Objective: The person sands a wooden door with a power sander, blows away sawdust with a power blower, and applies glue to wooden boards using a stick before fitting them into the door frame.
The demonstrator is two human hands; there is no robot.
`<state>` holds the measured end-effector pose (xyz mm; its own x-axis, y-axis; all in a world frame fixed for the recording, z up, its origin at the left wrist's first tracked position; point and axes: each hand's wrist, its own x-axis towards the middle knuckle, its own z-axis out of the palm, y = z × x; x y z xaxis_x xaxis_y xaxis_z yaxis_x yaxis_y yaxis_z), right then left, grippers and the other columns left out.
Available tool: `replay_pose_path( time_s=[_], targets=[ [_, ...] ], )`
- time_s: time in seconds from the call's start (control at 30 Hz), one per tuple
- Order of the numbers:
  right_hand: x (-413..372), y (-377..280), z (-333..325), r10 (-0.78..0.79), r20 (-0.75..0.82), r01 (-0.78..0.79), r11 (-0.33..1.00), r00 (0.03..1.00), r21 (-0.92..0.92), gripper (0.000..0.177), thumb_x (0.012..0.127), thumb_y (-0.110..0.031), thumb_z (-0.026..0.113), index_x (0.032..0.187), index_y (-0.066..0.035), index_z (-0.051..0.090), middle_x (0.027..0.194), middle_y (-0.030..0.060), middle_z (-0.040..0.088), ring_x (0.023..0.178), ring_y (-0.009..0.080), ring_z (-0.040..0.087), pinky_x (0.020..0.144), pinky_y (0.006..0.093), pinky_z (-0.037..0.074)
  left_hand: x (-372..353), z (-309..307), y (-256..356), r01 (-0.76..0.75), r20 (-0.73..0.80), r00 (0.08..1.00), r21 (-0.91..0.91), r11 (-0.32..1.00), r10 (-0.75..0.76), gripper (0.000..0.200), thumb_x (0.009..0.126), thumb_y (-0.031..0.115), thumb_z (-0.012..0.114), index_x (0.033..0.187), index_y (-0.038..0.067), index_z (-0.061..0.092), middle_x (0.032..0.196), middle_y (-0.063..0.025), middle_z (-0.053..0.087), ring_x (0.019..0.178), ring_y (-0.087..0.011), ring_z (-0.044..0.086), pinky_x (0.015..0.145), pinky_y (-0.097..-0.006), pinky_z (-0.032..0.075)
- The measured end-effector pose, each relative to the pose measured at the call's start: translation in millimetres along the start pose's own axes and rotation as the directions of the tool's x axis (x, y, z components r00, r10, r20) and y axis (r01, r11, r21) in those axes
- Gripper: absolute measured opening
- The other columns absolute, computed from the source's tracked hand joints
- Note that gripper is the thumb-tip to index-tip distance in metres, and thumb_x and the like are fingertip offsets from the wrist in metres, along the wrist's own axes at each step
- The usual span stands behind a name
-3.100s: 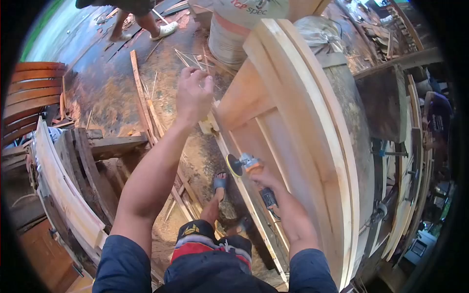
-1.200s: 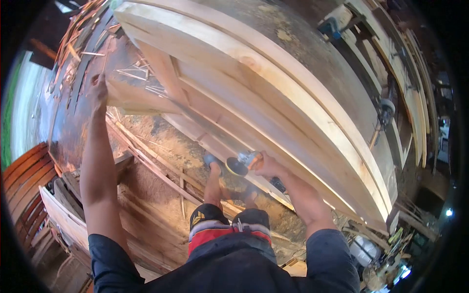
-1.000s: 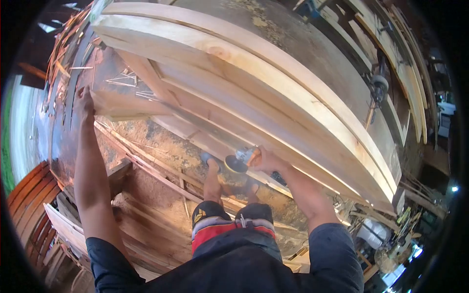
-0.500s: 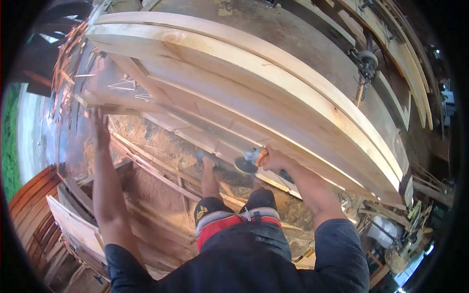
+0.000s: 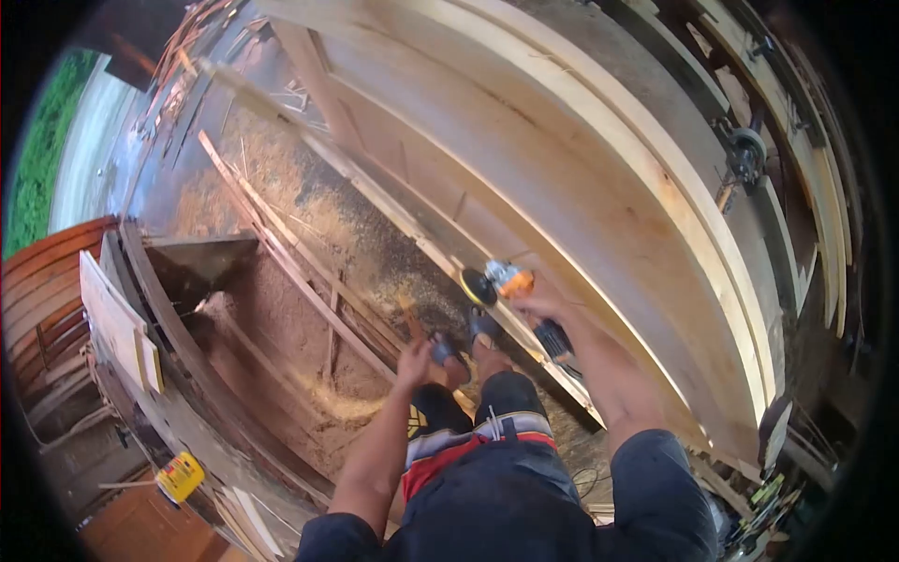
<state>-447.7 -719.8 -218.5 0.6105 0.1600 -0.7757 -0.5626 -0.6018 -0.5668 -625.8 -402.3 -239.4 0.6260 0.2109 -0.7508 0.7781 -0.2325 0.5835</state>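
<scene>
My right hand (image 5: 543,304) is wrapped round an angle grinder (image 5: 510,279) with an orange and silver head and a dark grip. Its round, yellow-rimmed disc (image 5: 478,287) faces away from the hand, beside the lower edge of a large pale wooden panel (image 5: 562,178). That panel stands on its long edge, tilted, with framed recesses on the near side. My left hand (image 5: 412,361) hangs low in front of my knee, apart from the panel. Its fingers are small and blurred, near a brown scrap of wood (image 5: 411,320) on the ground.
Long wooden strips (image 5: 281,248) lie over sawdust (image 5: 281,183) on the left. A wooden trough-like structure (image 5: 178,347) stands at lower left, with a small yellow object (image 5: 181,478) near it. More boards (image 5: 815,178) and a dark tool (image 5: 746,155) are at right.
My left hand has left the far left end of the wood and come back to my knee. The view has turned; my right hand still holds the angle grinder beside the panel.
</scene>
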Motion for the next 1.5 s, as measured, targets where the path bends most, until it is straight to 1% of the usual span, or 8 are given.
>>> replay_pose_path(
  time_s=[0.23, 0.47, 0.63, 0.7, 0.8, 1.0, 1.23, 1.5],
  targets=[
    [66, -106, 1, -0.251, 0.110, 0.239, 0.965, 0.962, 0.107, 0.023, 0.078, -0.015, 0.076, 0.094, -0.003, 0.065, 0.077, 0.0023, 0.063, 0.058, 0.0118, 0.056, 0.051, 0.0299, 0.046, -113, 42, -93, 0.018, 0.153, 0.987, 0.154, 0.988, -0.042, 0.048, 0.098, 0.036, 0.058, 0.132, 0.002, 0.061, 0.124, -0.0252, 0.067, 0.121, -0.0390, 0.063, 0.103, -0.0430, 0.049],
    [98, -114, 2, -0.257, 0.214, 0.233, 0.963, 0.942, 0.133, 0.031, 0.071, -0.019, 0.080, 0.096, -0.004, 0.066, 0.078, 0.0014, 0.063, 0.068, 0.0117, 0.059, 0.058, 0.0309, 0.047, -145, 38, -100, 0.187, 0.149, 0.966, 0.153, 0.970, -0.210, 0.055, 0.100, 0.037, 0.056, 0.139, 0.000, 0.057, 0.131, -0.0241, 0.065, 0.126, -0.0332, 0.062, 0.107, -0.0387, 0.046],
    [61, -94, -9, -0.144, 0.340, 0.143, 0.989, 0.930, 0.029, 0.044, 0.070, -0.017, 0.080, 0.109, -0.002, 0.063, 0.081, 0.0032, 0.063, 0.072, 0.0120, 0.060, 0.063, 0.0326, 0.051, -101, 166, -128, -0.012, 0.176, 0.982, -0.272, 0.962, 0.063, 0.064, 0.099, 0.041, 0.060, 0.143, -0.004, 0.051, 0.141, -0.0251, 0.057, 0.134, -0.0333, 0.054, 0.113, -0.0374, 0.039],
    [42, -80, -3, -0.103, 0.275, 0.104, 0.995, 0.956, 0.011, 0.062, 0.069, -0.017, 0.080, 0.123, -0.001, 0.056, 0.088, 0.0052, 0.064, 0.074, 0.0126, 0.062, 0.065, 0.0331, 0.053, -76, 199, -81, -0.408, 0.331, 0.823, -0.221, 0.886, 0.461, 0.068, 0.102, 0.039, 0.059, 0.157, 0.007, 0.035, 0.141, -0.0291, 0.053, 0.131, -0.0322, 0.054, 0.112, -0.0368, 0.038],
    [17, -55, 10, -0.167, 0.220, 0.175, 0.984, 0.961, -0.015, 0.052, 0.074, -0.011, 0.078, 0.120, -0.002, 0.058, 0.087, 0.0064, 0.065, 0.064, 0.0133, 0.063, 0.057, 0.0294, 0.054, -97, 239, -15, -0.165, -0.108, 0.966, 0.441, 0.882, 0.234, 0.073, 0.098, 0.036, 0.066, 0.155, 0.008, 0.031, 0.131, -0.0266, 0.054, 0.125, -0.0328, 0.055, 0.110, -0.0378, 0.039],
    [-18, -20, 14, -0.167, 0.277, 0.159, 0.986, 0.946, 0.054, 0.053, 0.076, -0.010, 0.076, 0.124, -0.004, 0.053, 0.088, 0.0063, 0.064, 0.065, 0.0139, 0.063, 0.058, 0.0308, 0.054, -108, 234, -21, -0.102, -0.005, 0.991, 0.629, 0.771, 0.135, 0.090, 0.093, 0.034, 0.071, 0.160, 0.012, 0.014, 0.138, -0.0288, 0.049, 0.129, -0.0374, 0.051, 0.108, -0.0404, 0.040],
    [-51, 31, 0, -0.128, 0.247, 0.126, 0.992, 0.961, 0.026, 0.048, 0.075, -0.013, 0.078, 0.117, -0.005, 0.057, 0.086, 0.0056, 0.064, 0.068, 0.0157, 0.065, 0.059, 0.0337, 0.055, -130, 305, -71, -0.047, 0.210, 0.974, -0.160, 0.986, 0.080, 0.100, 0.095, 0.039, 0.066, 0.163, 0.019, -0.004, 0.130, -0.0345, 0.059, 0.122, -0.0486, 0.057, 0.104, -0.0481, 0.044],
    [-98, 53, -4, -0.094, 0.232, 0.086, 0.995, 0.968, 0.044, 0.042, 0.076, -0.007, 0.076, 0.114, -0.007, 0.057, 0.082, 0.0036, 0.061, 0.063, 0.0163, 0.063, 0.057, 0.0332, 0.055, -140, 311, -68, -0.055, 0.172, 0.983, -0.083, 0.995, 0.069, 0.095, 0.097, 0.039, 0.063, 0.163, 0.022, -0.002, 0.128, -0.0376, 0.059, 0.122, -0.0518, 0.057, 0.105, -0.0517, 0.044]
  ],
)
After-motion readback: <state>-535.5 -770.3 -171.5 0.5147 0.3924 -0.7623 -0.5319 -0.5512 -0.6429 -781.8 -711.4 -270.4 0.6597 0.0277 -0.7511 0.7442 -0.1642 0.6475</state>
